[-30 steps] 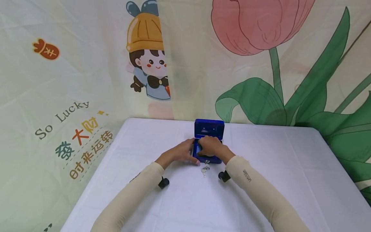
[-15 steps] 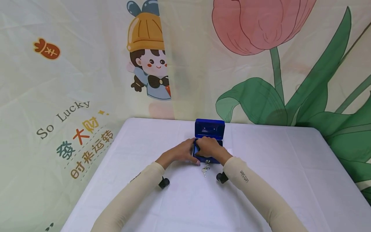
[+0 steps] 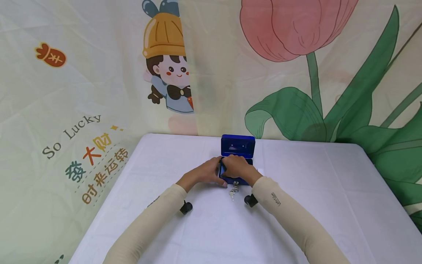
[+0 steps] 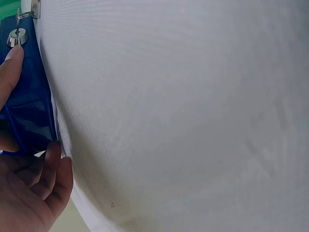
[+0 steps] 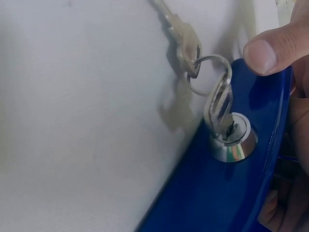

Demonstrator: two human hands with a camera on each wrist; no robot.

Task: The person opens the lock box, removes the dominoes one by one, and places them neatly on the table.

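A small blue cash box [image 3: 243, 181] stands on the white table with its lid [image 3: 238, 146] raised toward the back. My left hand [image 3: 208, 171] grips the box's left end; in the left wrist view its thumb [image 4: 12, 70] lies on the front near the lock [image 4: 17, 36]. My right hand [image 3: 235, 166] reaches down into the box with bent fingers [image 5: 271, 210]. What those fingers hold, if anything, I cannot tell. One key [image 5: 223, 104] sits in the lock, and a second key [image 5: 183, 41] hangs from the same ring.
The white cloth-covered table [image 3: 211, 227] reaches back to a printed curtain [image 3: 217, 73]. Black wrist cameras [image 3: 186, 208] stick out below both forearms. The hanging keys [image 3: 233, 193] lie over the cloth in front of the box.
My right hand and forearm have shifted slightly left within the box, showing more of its right side. The left hand keeps its hold, and the box has stayed put.
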